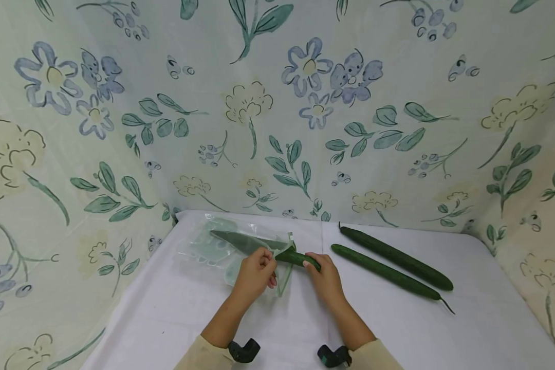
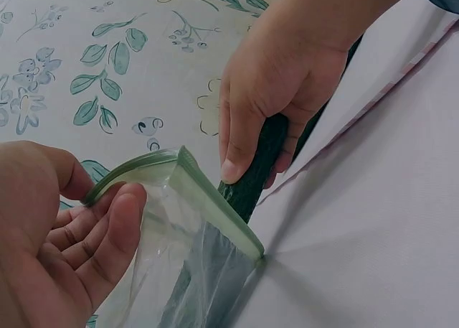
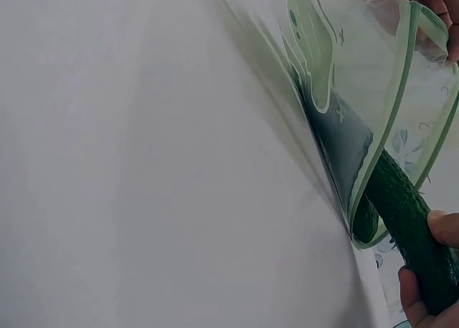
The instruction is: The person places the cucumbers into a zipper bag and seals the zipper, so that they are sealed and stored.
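Observation:
A clear zip bag with a green-edged mouth and a pale green print lies towards the left of the table. My left hand pinches the rim of its mouth, which gapes in both wrist views. With my right hand I grip the outer end of a dark green cucumber. The cucumber's other end is inside the bag, blurred by the plastic. Beside it, within the mouth, the right wrist view shows another dark green rounded end, probably a second cucumber.
Right of my hands, two long cucumbers lie side by side at a slant, the far cucumber and the near cucumber. A white cloth covers the table. Flower-patterned fabric hangs behind and at both sides.

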Available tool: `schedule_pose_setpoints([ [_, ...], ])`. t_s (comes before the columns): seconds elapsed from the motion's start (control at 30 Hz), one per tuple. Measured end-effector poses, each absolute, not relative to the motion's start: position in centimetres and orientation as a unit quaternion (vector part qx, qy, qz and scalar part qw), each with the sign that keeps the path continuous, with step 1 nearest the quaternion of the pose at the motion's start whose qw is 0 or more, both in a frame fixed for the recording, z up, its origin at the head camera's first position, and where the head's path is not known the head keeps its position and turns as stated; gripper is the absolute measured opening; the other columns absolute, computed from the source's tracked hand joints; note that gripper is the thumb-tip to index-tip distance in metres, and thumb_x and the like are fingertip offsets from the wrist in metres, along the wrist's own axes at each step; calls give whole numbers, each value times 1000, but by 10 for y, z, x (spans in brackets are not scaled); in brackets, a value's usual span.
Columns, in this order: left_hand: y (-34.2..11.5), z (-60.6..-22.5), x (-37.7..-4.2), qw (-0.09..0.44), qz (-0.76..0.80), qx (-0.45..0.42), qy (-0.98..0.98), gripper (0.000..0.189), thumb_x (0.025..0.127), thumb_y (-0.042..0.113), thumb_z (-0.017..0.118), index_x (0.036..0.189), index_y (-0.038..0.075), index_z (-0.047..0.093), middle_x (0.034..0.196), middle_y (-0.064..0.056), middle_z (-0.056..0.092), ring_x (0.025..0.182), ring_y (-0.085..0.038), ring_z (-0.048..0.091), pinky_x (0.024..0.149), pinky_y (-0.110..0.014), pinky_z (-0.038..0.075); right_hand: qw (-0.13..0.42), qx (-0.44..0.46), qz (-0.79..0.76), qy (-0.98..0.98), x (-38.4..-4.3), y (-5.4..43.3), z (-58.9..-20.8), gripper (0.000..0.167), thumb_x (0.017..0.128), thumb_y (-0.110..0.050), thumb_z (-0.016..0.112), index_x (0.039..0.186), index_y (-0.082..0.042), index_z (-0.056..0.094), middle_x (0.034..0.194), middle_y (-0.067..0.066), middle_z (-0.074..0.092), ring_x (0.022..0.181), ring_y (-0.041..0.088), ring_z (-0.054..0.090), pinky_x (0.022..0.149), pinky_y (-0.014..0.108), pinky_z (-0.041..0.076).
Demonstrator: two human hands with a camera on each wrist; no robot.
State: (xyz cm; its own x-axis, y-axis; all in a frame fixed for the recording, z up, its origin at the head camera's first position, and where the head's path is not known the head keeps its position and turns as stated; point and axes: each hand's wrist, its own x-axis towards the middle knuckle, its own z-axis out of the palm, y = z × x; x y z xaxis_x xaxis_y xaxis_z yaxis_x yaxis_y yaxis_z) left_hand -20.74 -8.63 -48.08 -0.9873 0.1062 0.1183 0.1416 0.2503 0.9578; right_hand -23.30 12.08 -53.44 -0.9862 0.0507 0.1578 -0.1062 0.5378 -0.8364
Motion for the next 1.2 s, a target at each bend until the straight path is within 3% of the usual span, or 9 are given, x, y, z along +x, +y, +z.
schedule_pose_setpoints([
  [0.23, -89, -482, -210, 22, -589, -70, -805, 8, 98, 12, 52, 100, 7, 58, 71, -4, 60, 53, -15, 62, 50, -28, 58, 40, 34, 474, -879, -237, 122, -536, 41, 96, -23, 69, 135, -11, 64, 127, 12, 63, 124, 33, 59, 110, 53, 46],
  [0.53, -92, -484, -214, 20, -584, -67, -809, 6, 98, 13, 52, 99, 8, 56, 72, -2, 57, 55, -15, 62, 50, -27, 57, -21, 50, 479, -876, -241, 141, -537, 49, 95, -15, 69, 141, -9, 57, 143, 16, 51, 138, 40, 47, 115, 60, 37],
  [0.67, -92, -485, -213, 15, -585, -66, -808, 6, 98, 12, 52, 100, 8, 55, 73, -3, 58, 56, -15, 62, 51, -27, 58, -20, 54, 473, -879, -238, 141, -536, 44, 96, -18, 68, 139, -14, 60, 138, 13, 59, 128, 35, 57, 109, 56, 44],
  [0.77, -92, -487, -211, 11, -582, -64, -810, 6, 97, 11, 51, 101, 8, 55, 74, -3, 58, 56, -15, 62, 51, -27, 58, -35, 51, 492, -869, -236, 139, -535, 45, 97, -21, 67, 141, -18, 58, 114, 10, 70, 101, 27, 67, 92, 45, 52],
  [0.87, -92, -488, -211, 10, -578, -61, -814, 7, 96, 10, 51, 101, 8, 55, 74, -3, 58, 56, -15, 63, 51, -27, 59, -44, 45, 521, -851, -236, 135, -536, 44, 98, -21, 66, 141, -17, 58, 90, 7, 71, 77, 18, 63, 77, 33, 50],
  [0.9, -92, -489, -211, 11, -578, -60, -814, 7, 96, 9, 51, 101, 8, 56, 74, -3, 58, 56, -15, 62, 51, -27, 58, -43, 42, 531, -845, -237, 133, -537, 44, 98, -21, 66, 141, -16, 59, 87, 7, 70, 75, 16, 62, 74, 31, 49],
  [1.2, -92, -488, -212, 13, -585, -55, -809, 8, 96, 10, 50, 102, 7, 55, 73, -2, 56, 55, -16, 62, 52, -28, 59, -48, 17, 610, -791, -242, 118, -538, 40, 97, -16, 68, 135, -9, 63, 111, 11, 72, 85, 14, 70, 75, 23, 56],
])
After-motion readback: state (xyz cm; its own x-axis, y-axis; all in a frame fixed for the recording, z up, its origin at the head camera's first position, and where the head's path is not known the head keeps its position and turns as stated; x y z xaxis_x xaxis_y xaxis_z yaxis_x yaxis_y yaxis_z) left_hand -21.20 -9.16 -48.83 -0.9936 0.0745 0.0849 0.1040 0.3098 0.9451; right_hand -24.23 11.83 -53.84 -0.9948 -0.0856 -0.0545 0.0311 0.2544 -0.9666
